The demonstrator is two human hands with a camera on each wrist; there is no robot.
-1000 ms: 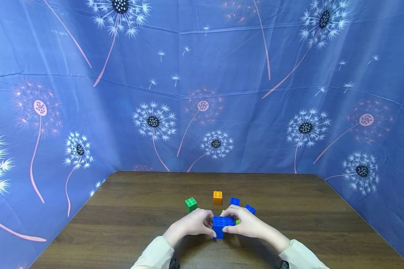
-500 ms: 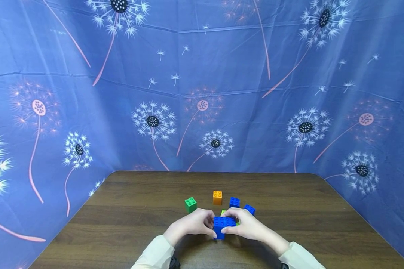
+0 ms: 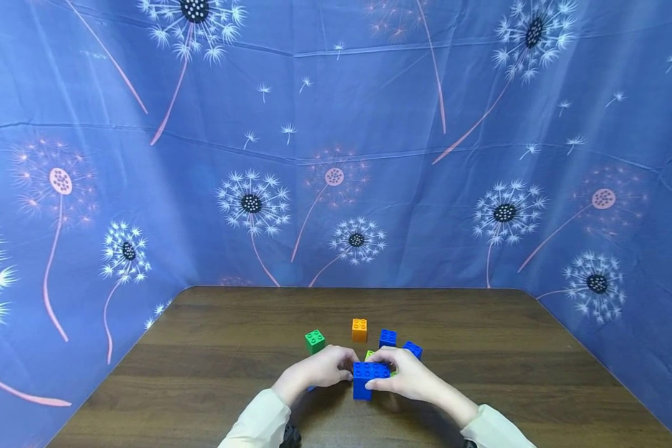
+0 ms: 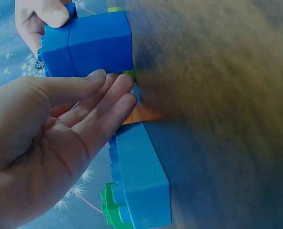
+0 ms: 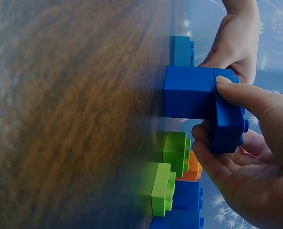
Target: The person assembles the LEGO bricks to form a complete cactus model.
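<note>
My right hand [image 3: 409, 374] pinches a long blue toy building brick [image 5: 228, 125] between thumb and fingers. That brick sits on top of a taller blue brick [image 5: 189, 93], overhanging it toward the right hand, and the two stand upright together. My left hand [image 4: 60, 124] is on the other side, its fingers loosely bent and holding nothing; the thumb tip lies right by the taller brick's side in the left wrist view. Below the left hand is a lighter blue brick [image 4: 144, 179], mostly hidden under the hand in the head view.
Behind the hands stand a green brick [image 3: 315, 341], an orange brick [image 3: 359, 331] and two blue bricks [image 3: 388, 337]. Two lime bricks [image 5: 175, 151] stand near the right fingers. The brown wooden table [image 3: 229, 323] ends at a blue dandelion-print cloth [image 3: 414, 218].
My left thumb has come off the blue bricks and drawn back a little to the left. The lighter blue brick's edge now shows under the left wrist. My right hand keeps its pinch.
</note>
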